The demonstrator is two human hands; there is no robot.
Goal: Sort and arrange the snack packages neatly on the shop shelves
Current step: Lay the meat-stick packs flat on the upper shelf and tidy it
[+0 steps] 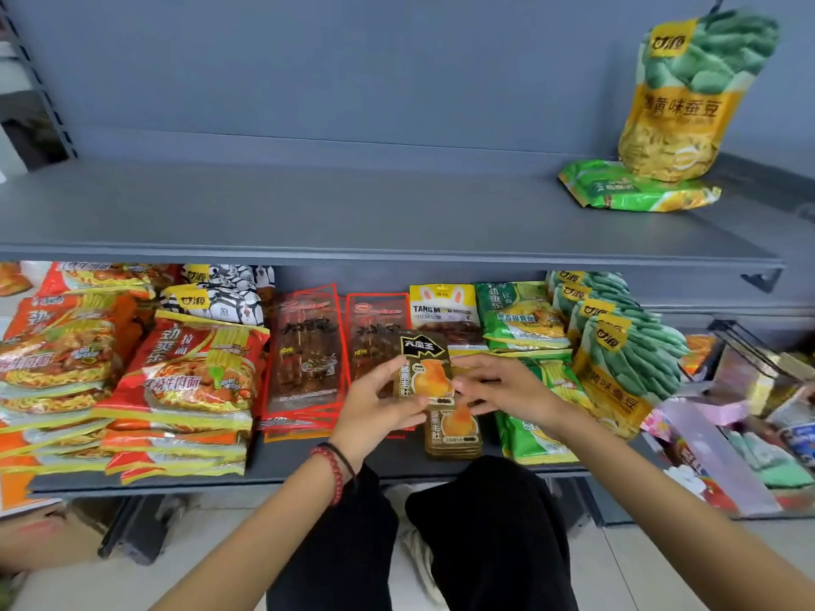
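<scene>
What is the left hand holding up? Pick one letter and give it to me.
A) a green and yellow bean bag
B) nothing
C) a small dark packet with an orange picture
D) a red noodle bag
C: the left hand pinches the small dark packet by its left edge, in front of the lower shelf, and the right hand meets its right edge.

We count two shelves [308, 205]. Bean bags [630, 368]: five, four below and one above. Black-and-white bags [216, 302]: two. Rabbit bag [443, 310]: one. Red-edged strip packs [304, 350]: two piles. Small brown packet [425, 372]: one raised, plus a brown packet pile [454, 434]. Green noodle packs [522, 315]: one above, two piles below. Red noodle packs [194, 368]: stacked, too layered to count.
</scene>
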